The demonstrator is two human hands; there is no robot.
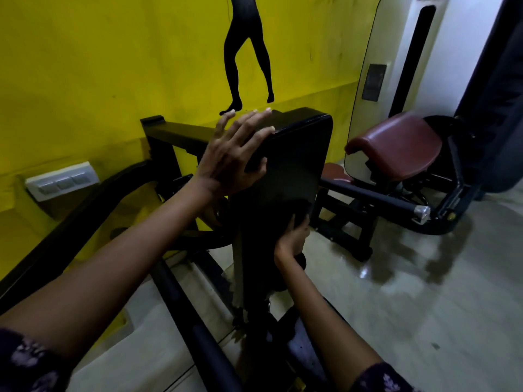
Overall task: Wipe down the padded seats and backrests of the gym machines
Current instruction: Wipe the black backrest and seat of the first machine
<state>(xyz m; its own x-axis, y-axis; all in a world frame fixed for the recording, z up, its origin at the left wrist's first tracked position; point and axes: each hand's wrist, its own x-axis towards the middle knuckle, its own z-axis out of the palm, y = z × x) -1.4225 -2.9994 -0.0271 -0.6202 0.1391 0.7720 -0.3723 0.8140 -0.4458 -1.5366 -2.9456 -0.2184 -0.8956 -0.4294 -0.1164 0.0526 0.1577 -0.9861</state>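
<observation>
No writing is readable anywhere. A person's left hand (235, 154) rests with straight, spread fingers on the top left corner of an upright black padded backrest (285, 176) of a gym machine. The right hand (293, 234) presses a dark cloth (300, 210) against the pad's lower right edge, its grip curled round the cloth. Behind stand a yellow wall (113, 66) with a black silhouette figure (246, 52), a white switch plate (60, 181), and a maroon padded seat (396, 145) at right.

The upright black padded backrest (294, 165) stands before the yellow wall (113, 66), with the left hand (235, 154) on its upper left corner and the right hand (291, 236) lower down, at its right edge. Right of it (and further back) sits a maroon padded seat (396, 145), while a white switch plate (62, 181) lies on the wall to the left.
</observation>
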